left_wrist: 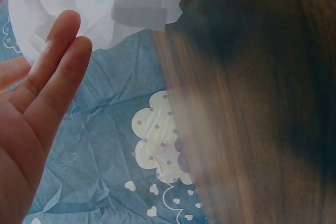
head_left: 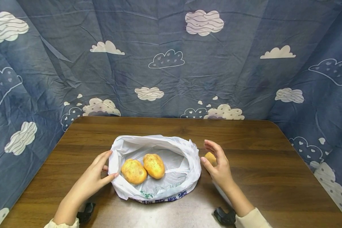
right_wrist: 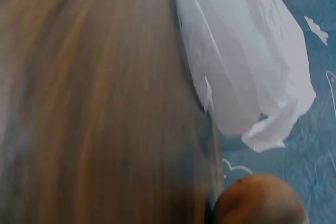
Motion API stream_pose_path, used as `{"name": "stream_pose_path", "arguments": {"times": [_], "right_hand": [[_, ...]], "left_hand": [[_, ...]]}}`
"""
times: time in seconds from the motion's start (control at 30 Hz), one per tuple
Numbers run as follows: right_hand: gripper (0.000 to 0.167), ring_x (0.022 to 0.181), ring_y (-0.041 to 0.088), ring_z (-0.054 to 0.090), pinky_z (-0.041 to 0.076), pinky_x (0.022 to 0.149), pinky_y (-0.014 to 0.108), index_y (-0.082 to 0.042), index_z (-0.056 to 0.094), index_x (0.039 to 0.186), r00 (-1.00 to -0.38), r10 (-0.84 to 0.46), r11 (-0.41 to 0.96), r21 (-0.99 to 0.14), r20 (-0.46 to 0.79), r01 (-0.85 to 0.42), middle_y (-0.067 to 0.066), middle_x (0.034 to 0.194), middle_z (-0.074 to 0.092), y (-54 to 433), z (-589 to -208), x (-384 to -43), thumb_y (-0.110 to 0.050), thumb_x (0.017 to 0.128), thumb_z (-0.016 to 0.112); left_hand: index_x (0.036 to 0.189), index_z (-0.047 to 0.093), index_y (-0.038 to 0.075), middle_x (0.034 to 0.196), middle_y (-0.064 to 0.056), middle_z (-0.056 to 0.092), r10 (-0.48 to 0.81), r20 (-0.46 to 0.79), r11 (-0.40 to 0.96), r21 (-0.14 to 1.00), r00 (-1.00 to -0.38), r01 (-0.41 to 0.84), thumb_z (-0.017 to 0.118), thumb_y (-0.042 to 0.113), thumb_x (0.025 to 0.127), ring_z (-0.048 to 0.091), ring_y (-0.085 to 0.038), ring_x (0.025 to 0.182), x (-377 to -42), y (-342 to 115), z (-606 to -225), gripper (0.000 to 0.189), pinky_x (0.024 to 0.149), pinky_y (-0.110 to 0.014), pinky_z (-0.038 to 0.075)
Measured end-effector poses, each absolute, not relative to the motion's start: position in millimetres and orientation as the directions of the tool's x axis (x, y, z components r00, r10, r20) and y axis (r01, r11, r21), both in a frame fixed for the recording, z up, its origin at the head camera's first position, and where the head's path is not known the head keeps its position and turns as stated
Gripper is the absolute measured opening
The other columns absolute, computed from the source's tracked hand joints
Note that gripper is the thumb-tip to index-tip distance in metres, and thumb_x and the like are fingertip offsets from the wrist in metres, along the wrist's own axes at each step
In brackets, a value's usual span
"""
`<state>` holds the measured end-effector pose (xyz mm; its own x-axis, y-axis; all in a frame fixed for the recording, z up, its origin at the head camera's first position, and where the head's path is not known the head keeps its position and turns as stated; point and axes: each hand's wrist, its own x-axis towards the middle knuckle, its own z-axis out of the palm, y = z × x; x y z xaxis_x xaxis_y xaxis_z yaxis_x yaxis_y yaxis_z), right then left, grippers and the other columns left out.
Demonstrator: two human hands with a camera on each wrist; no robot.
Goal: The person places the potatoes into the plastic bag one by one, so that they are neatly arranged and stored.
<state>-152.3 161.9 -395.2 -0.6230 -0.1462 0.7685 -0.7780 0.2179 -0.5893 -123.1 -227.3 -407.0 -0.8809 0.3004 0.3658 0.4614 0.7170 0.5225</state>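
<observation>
Left hand [head_left: 98, 172] lies with fingers straight against the white bag [head_left: 185, 158] rim at 9 o'clock, nothing gripped. Two potatoes [head_left: 142, 168] are seen inside, long axes running 7 to 1 o'clock. Right hand [head_left: 218, 164] is cupped round a third potato [head_left: 209, 157] over the counter [head_left: 273, 177] at 3 o'clock; its axis cannot be told. Risk: the floppy rim could fold inward, so the potato may be deflected and roll off.

Dark wooden table [head_left: 273, 164] under both hands, w/ a glare patch at the near edge betw. the wrists. Blue cloth backdrop [head_left: 231, 72] w/ white cloud prints hangs beyond the fingertips, also outboard of left hand [head_left: 95, 175] and right hand [head_left: 218, 164]. Small black objects [head_left: 86, 212] by each wrist.
</observation>
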Motion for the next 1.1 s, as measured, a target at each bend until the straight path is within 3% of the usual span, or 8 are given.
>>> {"name": "stream_pose_path", "arguments": {"times": [0.23, 0.5, 0.6, 0.83, 0.9, 1.1], "right_hand": [[0.052, 0.103, 0.036, 0.047, 0.037, 0.092, 0.029, 0.018, 0.041, 0.118, -0.646, -0.144, 0.296, -0.59, 0.75, -0.751, 0.027, 0.116, 0.047, 180.1, -399.1, -151.5, 0.018, 0.07, 0.058], [0.054, 0.111, 0.012, 0.043, 0.034, 0.094, 0.021, 0.019, 0.038, 0.119, -0.694, -0.184, 0.391, -0.596, 0.696, -0.701, 0.03, 0.116, 0.043, 201.2, -409.8, -150.1, 0.021, 0.07, 0.059], [0.055, 0.11, 0.014, 0.043, 0.032, 0.094, 0.017, 0.018, 0.038, 0.12, -0.72, -0.186, 0.451, -0.593, 0.669, -0.667, 0.03, 0.115, 0.043, 207.9, -414.0, -148.9, 0.02, 0.07, 0.061], [0.053, 0.107, 0.036, 0.043, 0.029, 0.094, 0.013, 0.007, 0.039, 0.126, -0.837, -0.158, 0.524, -0.674, 0.524, -0.521, 0.02, 0.123, 0.044, 225.2, -434.0, -151.6, 0.005, 0.079, 0.064], [0.053, 0.108, 0.036, 0.044, 0.032, 0.093, 0.018, 0.004, 0.04, 0.127, -0.859, -0.151, 0.522, -0.699, 0.489, -0.489, 0.019, 0.123, 0.045, 229.0, -439.9, -153.4, 0.002, 0.08, 0.064], [0.05, 0.108, 0.038, 0.043, 0.035, 0.086, 0.049, 0.007, 0.042, 0.124, -0.902, -0.167, 0.539, -0.729, 0.398, -0.421, 0.023, 0.121, 0.044, 223.5, -429.4, -146.6, 0.0, 0.08, 0.064]], "left_hand": [[0.131, 0.035, -0.006, 0.127, -0.022, 0.037, 0.299, 0.361, 0.715, 0.529, -0.883, 0.458, 0.074, 0.01, 0.073, 0.059, -0.013, 0.075, -121.8, -226.5, -405.1, 0.072, 0.067, -0.032, 0.049], [0.131, 0.035, -0.006, 0.127, -0.022, 0.037, 0.294, 0.366, 0.708, 0.538, -0.883, 0.458, 0.074, 0.009, 0.073, 0.059, -0.013, 0.075, -121.3, -225.8, -404.0, 0.072, 0.066, -0.031, 0.049], [0.131, 0.035, -0.006, 0.127, -0.022, 0.038, 0.295, 0.367, 0.707, 0.538, -0.882, 0.46, 0.075, 0.01, 0.073, 0.059, -0.013, 0.075, -121.6, -225.8, -403.9, 0.072, 0.066, -0.031, 0.049], [0.131, 0.035, -0.006, 0.127, -0.022, 0.038, 0.295, 0.369, 0.707, 0.536, -0.881, 0.461, 0.075, 0.01, 0.073, 0.058, -0.012, 0.074, -121.6, -226.0, -404.1, 0.072, 0.066, -0.03, 0.049], [0.131, 0.035, -0.006, 0.127, -0.022, 0.038, 0.295, 0.366, 0.709, 0.535, -0.882, 0.459, 0.075, 0.01, 0.073, 0.058, -0.012, 0.075, -121.4, -226.1, -404.1, 0.072, 0.066, -0.03, 0.049], [0.131, 0.035, -0.007, 0.127, -0.021, 0.037, 0.296, 0.359, 0.725, 0.52, -0.885, 0.453, 0.074, 0.009, 0.073, 0.059, -0.012, 0.075, -122.5, -227.5, -404.8, 0.072, 0.067, -0.032, 0.049]]}}
